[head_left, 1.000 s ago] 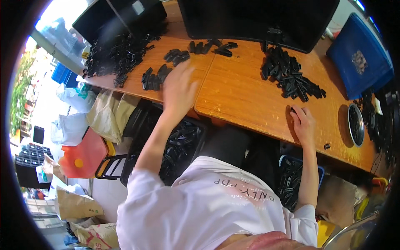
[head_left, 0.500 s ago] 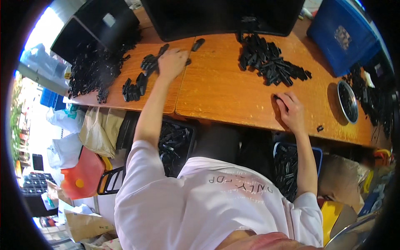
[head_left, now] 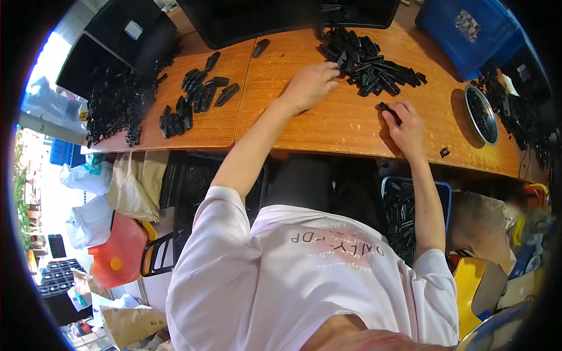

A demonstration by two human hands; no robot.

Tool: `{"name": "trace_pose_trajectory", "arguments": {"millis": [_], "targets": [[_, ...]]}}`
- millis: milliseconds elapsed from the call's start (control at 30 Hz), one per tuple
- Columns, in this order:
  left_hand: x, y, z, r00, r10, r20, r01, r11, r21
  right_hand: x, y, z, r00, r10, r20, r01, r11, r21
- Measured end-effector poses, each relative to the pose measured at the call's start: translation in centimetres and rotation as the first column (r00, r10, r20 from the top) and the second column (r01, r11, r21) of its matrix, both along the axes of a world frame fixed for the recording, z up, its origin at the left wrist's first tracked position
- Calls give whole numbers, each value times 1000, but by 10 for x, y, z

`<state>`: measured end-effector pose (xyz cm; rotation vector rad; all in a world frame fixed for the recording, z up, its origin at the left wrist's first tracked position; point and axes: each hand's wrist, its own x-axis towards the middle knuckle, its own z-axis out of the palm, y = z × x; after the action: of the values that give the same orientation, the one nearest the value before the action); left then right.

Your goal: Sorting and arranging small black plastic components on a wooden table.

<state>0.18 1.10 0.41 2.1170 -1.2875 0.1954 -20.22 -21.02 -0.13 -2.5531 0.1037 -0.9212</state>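
My left hand (head_left: 313, 86) is at the near-left edge of a pile of black plastic pieces (head_left: 374, 73), its fingers bent together. A greyish-black plastic piece (head_left: 342, 59) tilts up at its fingertips, seemingly pinched there. To the right, just in front of the pile, my right hand (head_left: 405, 126) grips a small black plastic piece (head_left: 389, 112) between thumb and fingers. On the left half of the table lie longer black plastic pieces (head_left: 202, 96), grouped in rough rows. Another black piece (head_left: 261, 48) rests alone by the table seam.
Tiny black parts (head_left: 117, 111) heap up before black bins (head_left: 132, 32) at left. A blue bin (head_left: 468, 35), a metal bowl (head_left: 495, 131) of small parts and one small black part (head_left: 445, 152) are at right. A tray (head_left: 415, 182) of black pieces sits below the table edge.
My left hand has moved right, from the grouped pieces on the left to the pile. My right hand stays in about the same place, and the piece in it now shows more.
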Motion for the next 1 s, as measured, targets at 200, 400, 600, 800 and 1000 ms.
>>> {"name": "trace_pose_trajectory", "arguments": {"millis": [200,400,600,800,1000], "targets": [[-37,23,-10,987,-59,153,54,998,35,-1,1,0,1000,10,-14,-10,999,-32],[-83,48,4,988,72,-133,-110,946,-305,3,9,-2,990,141,24,-143,978,151],[-84,55,3,952,79,-295,-135,975,-177,22,66,-1,958,281,53,-283,906,313],[-75,61,-3,901,-46,-432,-30,985,-168,31,62,-11,935,348,68,-353,896,267],[-80,57,11,816,-90,-570,-22,982,-186,47,74,-3,895,440,71,-445,888,117]]}}
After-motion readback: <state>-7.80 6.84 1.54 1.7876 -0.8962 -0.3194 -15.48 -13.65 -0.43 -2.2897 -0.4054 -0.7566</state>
